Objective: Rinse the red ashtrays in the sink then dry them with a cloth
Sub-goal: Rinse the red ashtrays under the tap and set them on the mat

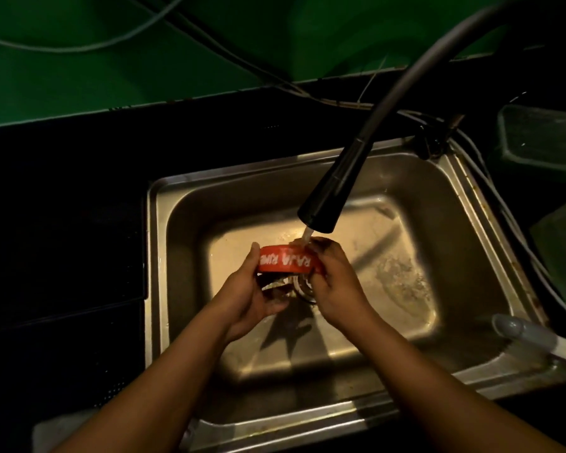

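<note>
The red ashtray (288, 261) is held above the middle of the sink basin, over the drain (305, 289), with its round side wall facing the camera. White lettering runs around that wall and reads upside down from here. The left hand (249, 295) grips the ashtray's left end, with the thumb pressed against the side and the fingers curled underneath. The right hand (335, 282) holds the right end, its fingers bent over the rim. Both forearms reach in from the bottom edge of the view.

A thin stream of water (307, 236) falls onto the ashtray's far right rim, just by the right hand's fingers. It comes from a black spray head (330, 197) hanging directly above. A grey hose (422, 70) arcs from the spray head up to the upper right.

The stainless steel sink (156, 273) is rectangular, and its floor is wet and streaked with residue on the right. It sits in a black countertop (62, 223), which meets a green wall (111, 76) behind. Several cables (79, 47) trail across that wall.

A clear plastic container (543, 138) stands on the counter to the right of the sink. A pale handle-like object (530, 335) lies across the sink's near right corner, but it is too dim to identify.
</note>
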Action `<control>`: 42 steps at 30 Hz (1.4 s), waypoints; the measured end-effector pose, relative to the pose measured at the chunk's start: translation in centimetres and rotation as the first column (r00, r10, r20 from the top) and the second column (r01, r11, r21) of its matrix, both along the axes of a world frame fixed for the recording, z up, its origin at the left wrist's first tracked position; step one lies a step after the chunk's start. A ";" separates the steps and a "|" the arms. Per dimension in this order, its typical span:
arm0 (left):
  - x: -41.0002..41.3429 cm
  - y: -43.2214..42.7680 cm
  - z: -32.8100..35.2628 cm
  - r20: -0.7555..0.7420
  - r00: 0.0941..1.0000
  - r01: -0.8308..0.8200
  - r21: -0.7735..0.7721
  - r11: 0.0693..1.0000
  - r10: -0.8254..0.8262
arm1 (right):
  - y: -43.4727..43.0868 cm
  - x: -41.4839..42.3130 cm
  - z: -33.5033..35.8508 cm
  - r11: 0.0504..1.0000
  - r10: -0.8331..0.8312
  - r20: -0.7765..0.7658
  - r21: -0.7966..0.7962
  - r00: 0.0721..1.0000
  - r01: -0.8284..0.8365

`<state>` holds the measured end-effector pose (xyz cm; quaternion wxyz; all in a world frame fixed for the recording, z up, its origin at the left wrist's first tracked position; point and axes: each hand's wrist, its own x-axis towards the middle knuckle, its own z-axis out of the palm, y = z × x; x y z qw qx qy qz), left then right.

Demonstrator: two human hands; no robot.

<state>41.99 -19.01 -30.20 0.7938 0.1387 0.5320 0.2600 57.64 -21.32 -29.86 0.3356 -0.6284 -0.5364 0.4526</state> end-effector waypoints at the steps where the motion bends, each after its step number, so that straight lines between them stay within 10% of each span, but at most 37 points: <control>1: 0.1 0.1 0.2 -0.041 0.997 0.067 0.076 0.995 -0.064 | -0.1 0.1 0.0 0.993 -0.106 -0.155 -0.076 0.982 0.095; 6: 1.3 1.1 2.1 -0.246 0.921 0.383 0.424 0.821 -0.303 | -0.9 -0.2 -1.0 0.770 -0.576 -0.606 -0.628 0.548 0.115; 12: 3.8 3.0 2.0 -0.398 0.893 0.411 0.531 0.741 -0.209 | -1.1 -0.1 0.1 0.489 -0.666 -0.554 -0.830 0.500 -0.269; 18: 2.3 4.5 -0.3 -0.524 0.848 0.237 0.230 0.944 -0.085 | -0.9 1.5 0.2 0.576 -0.577 -0.597 -0.781 0.557 -0.240; 23: 1.0 2.8 -0.7 -0.180 0.982 -0.067 -0.095 0.993 0.049 | 0.5 1.5 -0.5 0.722 -0.256 -0.350 -0.689 0.901 -0.063; 28: 1.0 1.6 0.7 -0.051 0.995 -0.087 -0.051 0.995 0.084 | 1.9 -1.0 -1.9 0.678 -0.556 -0.413 -0.727 0.721 0.107; 35: 4.8 0.9 2.8 -0.422 0.897 0.303 0.369 0.878 -0.132 | 1.0 -2.3 -3.2 0.527 -0.776 -0.449 -0.847 0.443 0.064; 39: 4.9 1.3 0.4 -0.477 0.878 0.198 0.276 0.941 -0.045 | 1.5 -0.9 -2.7 0.555 -0.799 -0.384 -0.766 0.463 0.323; 42: 3.9 1.1 -1.2 -0.323 0.945 0.083 0.083 0.993 -0.052 | 1.8 -0.3 -1.3 0.721 -0.652 -0.352 -0.560 0.671 0.407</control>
